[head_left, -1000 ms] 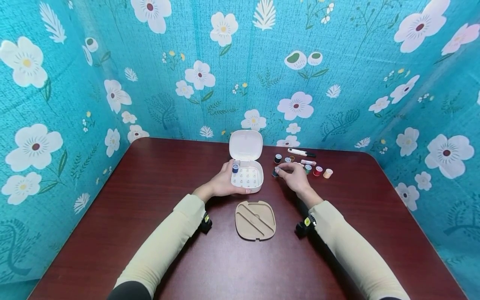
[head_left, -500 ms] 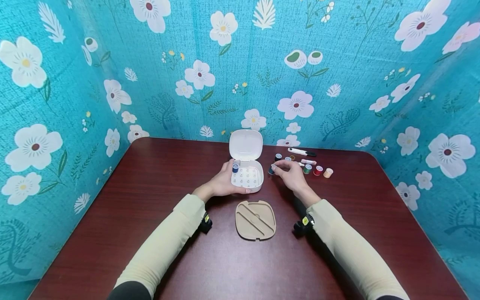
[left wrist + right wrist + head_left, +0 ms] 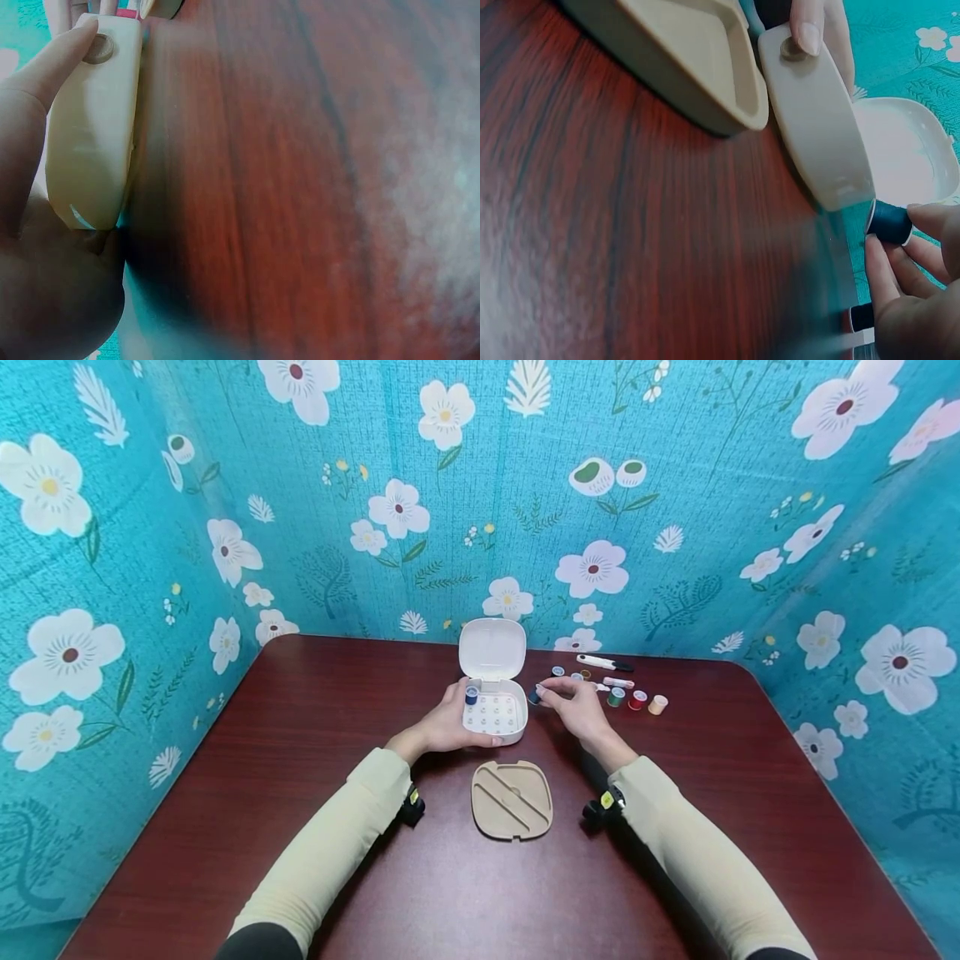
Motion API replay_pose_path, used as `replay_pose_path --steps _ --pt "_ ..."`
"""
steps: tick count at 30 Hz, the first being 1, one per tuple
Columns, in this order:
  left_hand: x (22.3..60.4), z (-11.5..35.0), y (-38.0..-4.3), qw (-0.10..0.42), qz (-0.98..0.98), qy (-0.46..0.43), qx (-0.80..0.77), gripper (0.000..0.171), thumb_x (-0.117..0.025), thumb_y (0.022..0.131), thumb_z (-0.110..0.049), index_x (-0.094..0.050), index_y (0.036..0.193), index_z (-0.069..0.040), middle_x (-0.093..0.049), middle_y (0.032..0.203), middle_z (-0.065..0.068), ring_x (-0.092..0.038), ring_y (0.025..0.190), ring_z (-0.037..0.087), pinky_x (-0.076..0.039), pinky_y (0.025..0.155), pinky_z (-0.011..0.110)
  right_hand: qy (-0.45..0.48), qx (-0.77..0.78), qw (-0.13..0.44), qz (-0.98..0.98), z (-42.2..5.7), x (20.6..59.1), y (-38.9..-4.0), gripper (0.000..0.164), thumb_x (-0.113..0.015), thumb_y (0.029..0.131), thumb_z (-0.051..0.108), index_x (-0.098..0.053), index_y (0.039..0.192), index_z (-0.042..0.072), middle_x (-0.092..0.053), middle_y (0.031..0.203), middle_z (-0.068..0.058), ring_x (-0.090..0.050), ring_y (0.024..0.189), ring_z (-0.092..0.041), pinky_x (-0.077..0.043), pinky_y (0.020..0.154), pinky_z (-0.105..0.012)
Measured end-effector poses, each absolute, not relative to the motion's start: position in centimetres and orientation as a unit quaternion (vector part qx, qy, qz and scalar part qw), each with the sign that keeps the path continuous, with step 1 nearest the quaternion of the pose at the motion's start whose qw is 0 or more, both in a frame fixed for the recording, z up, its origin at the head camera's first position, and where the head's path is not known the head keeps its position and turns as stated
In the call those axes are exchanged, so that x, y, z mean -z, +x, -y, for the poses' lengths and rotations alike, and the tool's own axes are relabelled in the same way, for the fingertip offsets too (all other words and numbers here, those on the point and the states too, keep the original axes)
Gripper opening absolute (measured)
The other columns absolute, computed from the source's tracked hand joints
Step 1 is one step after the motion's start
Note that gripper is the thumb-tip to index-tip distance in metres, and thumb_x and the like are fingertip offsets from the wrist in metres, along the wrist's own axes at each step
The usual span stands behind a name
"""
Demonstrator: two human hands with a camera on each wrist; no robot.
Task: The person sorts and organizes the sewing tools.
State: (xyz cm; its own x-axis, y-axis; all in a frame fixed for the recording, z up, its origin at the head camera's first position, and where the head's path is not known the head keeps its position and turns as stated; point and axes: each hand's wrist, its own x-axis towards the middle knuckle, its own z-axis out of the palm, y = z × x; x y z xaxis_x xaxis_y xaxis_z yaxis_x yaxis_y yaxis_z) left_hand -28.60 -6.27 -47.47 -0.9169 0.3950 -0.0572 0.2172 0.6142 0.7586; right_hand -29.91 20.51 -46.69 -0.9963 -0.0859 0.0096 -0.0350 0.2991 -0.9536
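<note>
My left hand point(image 3: 444, 727) grips an open white box point(image 3: 821, 120) from its left side, the thumb on its front near a round tan button point(image 3: 99, 49). A dark blue thread spool point(image 3: 471, 695) stands in the box's back left corner, and small pegs dot the rest of its floor. Just right of the box, my right hand point(image 3: 583, 710) pinches a dark teal thread spool point(image 3: 891, 223) between thumb and fingertips, held up off the table. Nearer me lies a flat tan tray point(image 3: 512, 822) with diagonal ridges.
Beyond my right hand stand a black spool point(image 3: 557, 672), a green spool point(image 3: 616, 697), a red spool point(image 3: 637, 699) and a beige spool point(image 3: 657, 704). A white tool with a dark end point(image 3: 600, 662) and a small pinkish item point(image 3: 618, 682) lie behind them. A flowered curtain point(image 3: 405, 568) borders the table.
My right hand has lifted the teal spool and carried it left toward the box. The left hand and the box have stayed in place.
</note>
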Motion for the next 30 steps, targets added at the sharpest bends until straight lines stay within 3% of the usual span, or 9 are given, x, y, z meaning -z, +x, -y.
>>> replay_pose_path --steps 14,25,30 --pt "47.3 6.3 -28.6 0.115 -0.889 0.173 -0.408 0.132 -0.091 0.068 -0.052 -0.008 0.162 -0.011 -0.024 0.157 0.017 -0.042 0.135 0.032 -0.036 0.114 0.045 -0.027 0.61 0.031 -0.791 -20.1 46.4 -30.1 0.034 -0.068 0.1 0.02 -0.068 0.126 -0.002 -0.066 0.122 -0.021 -0.068 0.11 -0.04 -0.051 0.101 -0.047" --pt "47.4 6.3 -28.6 0.12 -0.892 0.17 -0.401 0.131 -0.091 0.069 -0.053 -0.007 0.162 -0.012 -0.023 0.158 0.016 -0.042 0.136 0.032 -0.036 0.114 0.045 -0.05 0.627 0.028 -0.777 -19.1 45.8 -30.2 0.032 -0.068 0.1 0.015 -0.068 0.124 -0.006 -0.066 0.122 -0.026 -0.07 0.107 -0.036 -0.055 0.095 -0.033" --pt "47.4 6.2 -28.6 0.115 -0.89 0.174 -0.405 0.13 -0.091 0.069 -0.05 -0.009 0.162 -0.012 -0.024 0.157 0.017 -0.042 0.135 0.032 -0.036 0.114 0.046 -0.058 0.618 0.037 -0.783 -18.8 45.5 -30.2 0.032 -0.067 0.101 0.016 -0.067 0.125 -0.006 -0.066 0.123 -0.025 -0.069 0.11 -0.038 -0.053 0.099 -0.038"
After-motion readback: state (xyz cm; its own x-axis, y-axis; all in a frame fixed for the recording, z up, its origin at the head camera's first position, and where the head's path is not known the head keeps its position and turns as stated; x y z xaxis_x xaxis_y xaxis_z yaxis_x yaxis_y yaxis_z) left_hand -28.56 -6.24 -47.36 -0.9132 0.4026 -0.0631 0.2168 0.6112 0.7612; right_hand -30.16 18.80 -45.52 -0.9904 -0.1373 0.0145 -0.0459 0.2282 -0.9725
